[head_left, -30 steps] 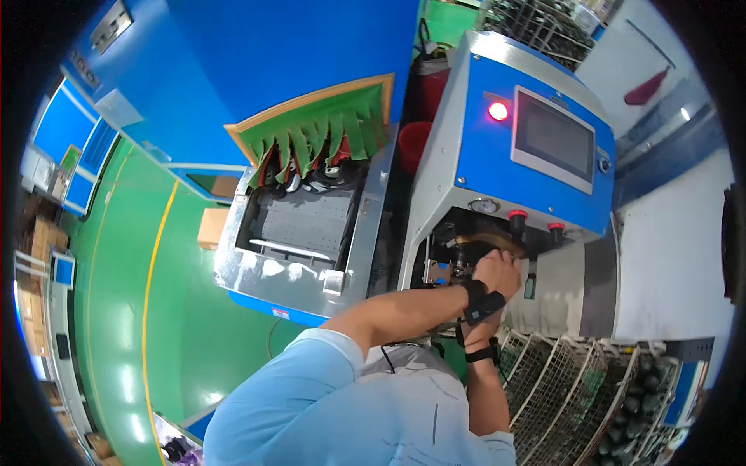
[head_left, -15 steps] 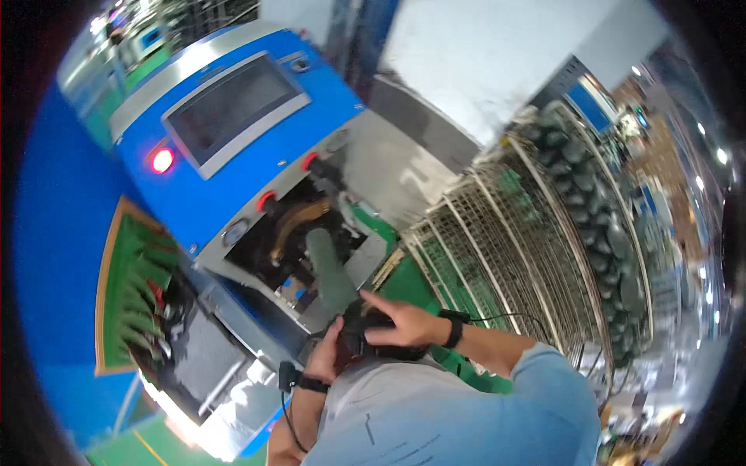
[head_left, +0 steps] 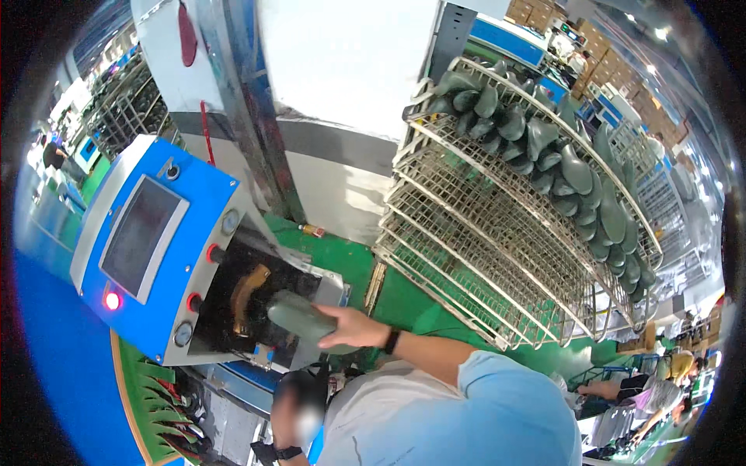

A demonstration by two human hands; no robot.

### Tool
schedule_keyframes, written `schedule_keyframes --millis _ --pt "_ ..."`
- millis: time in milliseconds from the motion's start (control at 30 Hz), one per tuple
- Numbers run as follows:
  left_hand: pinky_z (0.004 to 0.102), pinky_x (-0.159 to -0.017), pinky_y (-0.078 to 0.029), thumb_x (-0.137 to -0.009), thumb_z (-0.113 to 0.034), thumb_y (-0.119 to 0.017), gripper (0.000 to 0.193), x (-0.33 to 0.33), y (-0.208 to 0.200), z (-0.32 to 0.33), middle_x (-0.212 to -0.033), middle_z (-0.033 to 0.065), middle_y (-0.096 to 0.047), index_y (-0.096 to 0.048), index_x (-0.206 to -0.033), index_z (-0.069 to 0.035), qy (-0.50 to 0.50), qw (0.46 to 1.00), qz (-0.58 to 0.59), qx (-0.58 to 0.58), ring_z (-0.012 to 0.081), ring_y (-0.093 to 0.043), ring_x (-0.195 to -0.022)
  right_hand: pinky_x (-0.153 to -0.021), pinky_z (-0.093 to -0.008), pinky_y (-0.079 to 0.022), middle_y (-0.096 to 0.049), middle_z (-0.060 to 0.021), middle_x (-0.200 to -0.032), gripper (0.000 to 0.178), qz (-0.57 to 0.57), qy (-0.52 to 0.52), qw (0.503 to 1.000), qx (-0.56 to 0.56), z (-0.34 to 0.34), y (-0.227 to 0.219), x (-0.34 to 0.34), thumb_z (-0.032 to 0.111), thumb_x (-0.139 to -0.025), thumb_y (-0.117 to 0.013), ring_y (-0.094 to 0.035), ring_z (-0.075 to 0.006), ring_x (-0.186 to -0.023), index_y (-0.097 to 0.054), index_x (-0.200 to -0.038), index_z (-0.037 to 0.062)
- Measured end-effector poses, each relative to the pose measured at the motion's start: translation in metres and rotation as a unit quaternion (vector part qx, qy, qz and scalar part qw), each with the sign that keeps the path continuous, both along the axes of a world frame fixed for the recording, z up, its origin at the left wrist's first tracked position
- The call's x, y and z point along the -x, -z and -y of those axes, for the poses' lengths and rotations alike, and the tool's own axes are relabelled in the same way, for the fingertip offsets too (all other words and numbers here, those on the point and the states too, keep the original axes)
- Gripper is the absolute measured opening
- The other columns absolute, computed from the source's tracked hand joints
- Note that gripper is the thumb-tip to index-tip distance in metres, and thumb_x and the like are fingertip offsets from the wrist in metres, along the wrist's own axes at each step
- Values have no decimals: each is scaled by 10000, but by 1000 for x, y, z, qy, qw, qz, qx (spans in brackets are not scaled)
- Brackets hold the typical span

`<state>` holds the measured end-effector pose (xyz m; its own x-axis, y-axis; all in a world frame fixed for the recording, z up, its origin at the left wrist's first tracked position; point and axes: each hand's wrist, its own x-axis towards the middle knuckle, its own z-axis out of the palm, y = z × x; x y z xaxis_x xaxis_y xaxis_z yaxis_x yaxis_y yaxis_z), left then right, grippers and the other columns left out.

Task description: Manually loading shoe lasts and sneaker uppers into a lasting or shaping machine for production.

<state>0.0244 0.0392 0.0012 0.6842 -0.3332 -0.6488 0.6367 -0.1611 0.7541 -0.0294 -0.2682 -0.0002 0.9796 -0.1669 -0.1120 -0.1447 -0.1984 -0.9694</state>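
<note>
A dark green shoe last (head_left: pixel 298 317) lies at the open front of a blue machine (head_left: pixel 198 256). My right hand (head_left: pixel 353 328) is closed round its near end, thumb on top. Lower down, close to my body, my left hand (head_left: pixel 284 419) holds a black piece (head_left: pixel 301 386) that looks like a shoe upper. Motion and a pale smear blur that hand and part of the piece. Inside the machine's opening, beyond the last, a curved brass-coloured part (head_left: pixel 250 299) shows.
A wire rack (head_left: pixel 497 256) stands at the right, its top tier piled with green shoe lasts (head_left: pixel 575 171). The machine has a screen (head_left: pixel 144 237), red knobs and a lit red lamp (head_left: pixel 113 300). A green board with dark shoe pieces (head_left: pixel 167 404) stands lower left. Other people (head_left: pixel 660 392) are far right.
My view has swung right. Both hands were together at the black piece by the last's near end; now my right hand grips the last, and my left has moved down and left with the black piece.
</note>
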Motion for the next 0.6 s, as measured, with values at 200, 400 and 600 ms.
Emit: schedule_keyframes --millis 200,400,600 --pt "315 -783 -523 -910 -305 -678 443 0 -23 67 -1014 70 -702 -646 -1204 25 60 995 62 -52 191 -651 -866 -1075 -363 -422 -531 -201 -1447 922 -12 328 938 108 123 -12 108 317 -746 -863 -554 -273 -1285 -414 -1489 8" --pt "346 -881 -478 -893 -289 -713 468 6 -32 154 -1111 90 -694 -641 -1219 38 148 967 197 -68 207 -606 -969 -961 -478 -497 -600 -330 -1248 809 -153 568 737 333 246 10 182 337 -955 -578 -603 -458 -1141 -198 -1532 -83" --pt "332 -886 -443 -882 -228 -722 415 13 -50 207 -1079 71 -639 -568 -1178 19 160 968 160 -111 194 -555 -964 -853 -483 -538 -573 -306 -1304 752 -252 528 807 81 361 -41 170 348 -941 -605 -639 -448 -1048 -301 -1524 -16"
